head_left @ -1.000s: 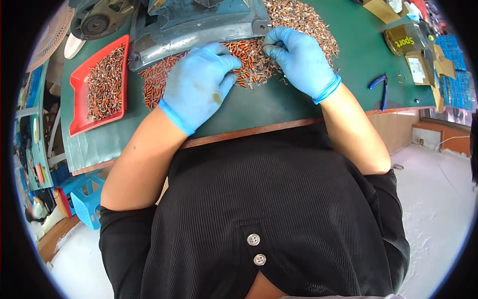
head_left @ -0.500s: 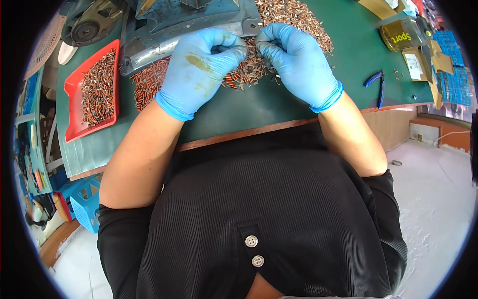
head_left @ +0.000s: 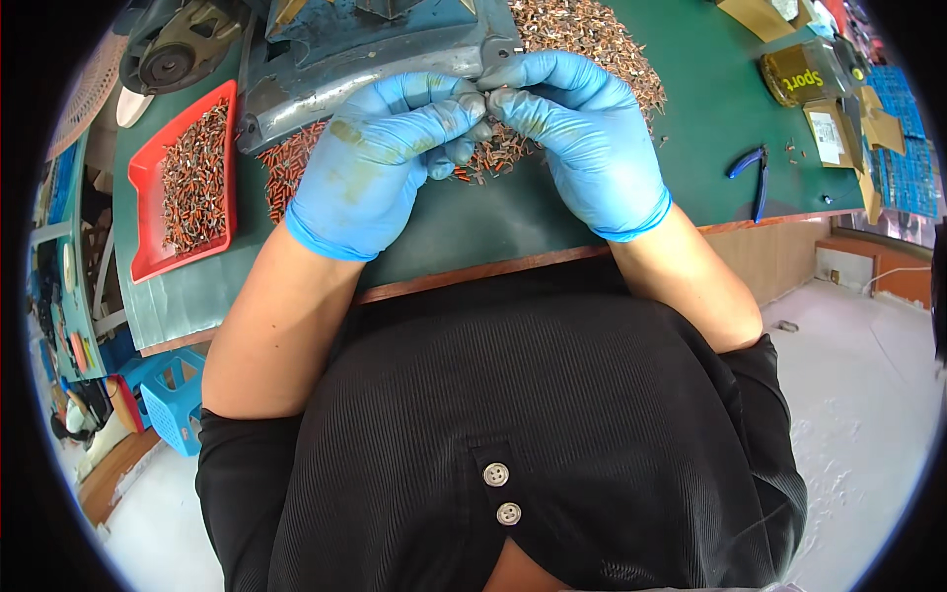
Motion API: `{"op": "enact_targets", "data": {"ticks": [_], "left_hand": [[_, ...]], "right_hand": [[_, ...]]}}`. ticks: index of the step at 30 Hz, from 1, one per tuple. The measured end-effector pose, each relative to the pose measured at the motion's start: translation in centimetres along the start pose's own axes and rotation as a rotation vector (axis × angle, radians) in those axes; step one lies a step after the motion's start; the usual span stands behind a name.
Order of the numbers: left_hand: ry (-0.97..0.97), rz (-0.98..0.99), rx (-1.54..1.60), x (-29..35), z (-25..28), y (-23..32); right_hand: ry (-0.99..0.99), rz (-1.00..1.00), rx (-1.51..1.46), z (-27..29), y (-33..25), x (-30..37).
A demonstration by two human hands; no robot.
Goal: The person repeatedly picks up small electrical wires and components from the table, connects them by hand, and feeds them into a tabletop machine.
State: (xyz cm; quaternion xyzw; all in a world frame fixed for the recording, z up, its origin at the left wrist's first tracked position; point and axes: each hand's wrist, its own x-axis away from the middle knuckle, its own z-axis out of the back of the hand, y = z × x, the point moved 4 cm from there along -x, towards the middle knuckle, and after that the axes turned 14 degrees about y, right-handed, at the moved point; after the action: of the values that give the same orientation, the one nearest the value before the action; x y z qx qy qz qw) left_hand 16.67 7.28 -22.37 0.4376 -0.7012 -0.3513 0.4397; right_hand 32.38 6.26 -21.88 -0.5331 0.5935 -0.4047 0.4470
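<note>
Both hands wear blue gloves with dark stains. The fingertips of my left hand [head_left: 370, 163] and my right hand [head_left: 597, 143] meet in a pinch at the front edge of a grey metal machine [head_left: 375, 79]. What they hold between them is too small and covered to make out. Under and beyond the fingers lie loose piles of small metal parts: orange-and-dark ones [head_left: 288, 168] left of my left hand, and brownish ones [head_left: 592, 35] beyond my right hand.
A red tray [head_left: 146, 212] full of similar small parts stands at the left. Blue-handled pliers [head_left: 758, 183] lie at the right near the table edge [head_left: 493, 269]. Farther right are a jar [head_left: 804, 71] and cardboard boxes [head_left: 834, 133]. A blue stool [head_left: 176, 405] stands below left.
My hands have drawn together until their fingertips touch. The left hand has turned, with its thumb now laid over the fingers, and both wrists have shifted slightly toward me.
</note>
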Motion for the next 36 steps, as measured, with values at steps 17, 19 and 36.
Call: {"op": "enact_targets", "data": {"ticks": [17, 19, 36], "left_hand": [[0.052, -0.267, -0.046, 1.4, -0.1, 0.8], [0.091, -0.318, -0.130, 1.6, -0.2, 1.0], [0.106, -0.344, -0.018, 2.5, 0.5, 0.6]], "right_hand": [[-0.058, -0.045, -0.210, -1.0, 0.2, 0.3], [-0.005, -0.042, -0.235, -1.3, 0.3, 0.4], [0.079, 0.085, 0.039, -2.8, -1.2, 1.3]]}}
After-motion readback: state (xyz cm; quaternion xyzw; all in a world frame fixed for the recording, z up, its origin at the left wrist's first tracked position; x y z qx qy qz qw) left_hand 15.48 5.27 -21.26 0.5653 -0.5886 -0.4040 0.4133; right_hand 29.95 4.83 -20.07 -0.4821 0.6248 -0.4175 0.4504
